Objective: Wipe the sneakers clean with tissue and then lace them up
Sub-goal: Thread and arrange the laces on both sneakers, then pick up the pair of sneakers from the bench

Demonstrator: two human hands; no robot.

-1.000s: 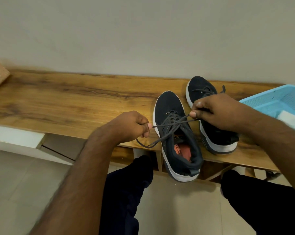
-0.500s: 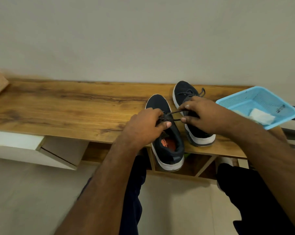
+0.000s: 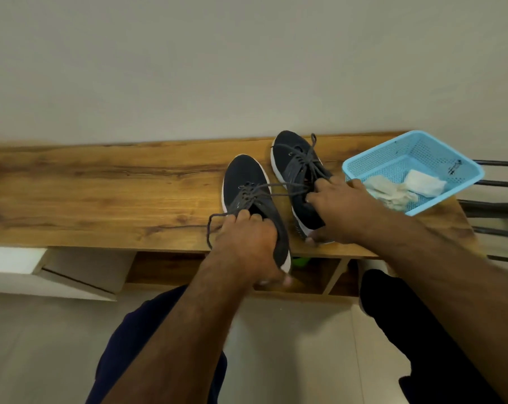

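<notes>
Two dark sneakers with white soles are sitting side by side toward the right end of the table (image 3: pixel 101 193), toes pointing at the back edge. Near sneaker (image 3: pixel 248 182) is overhanging the front edge at its heel, where the left hand (image 3: pixel 247 246) is curling over the collar, its grip closing round the heel end. One grey lace (image 3: pixel 279 189) is running taut from this shoe's eyelets across to the right hand (image 3: pixel 343 208); another strand is looping loose off the left side by the left hand. Far sneaker (image 3: pixel 293 158) is lying closer to the back edge, laces crossed, with the right hand clasping its heel. One blue basket (image 3: pixel 372 164) is resting at the right end, holding crumpled white tissue (image 3: pixel 404 189).
</notes>
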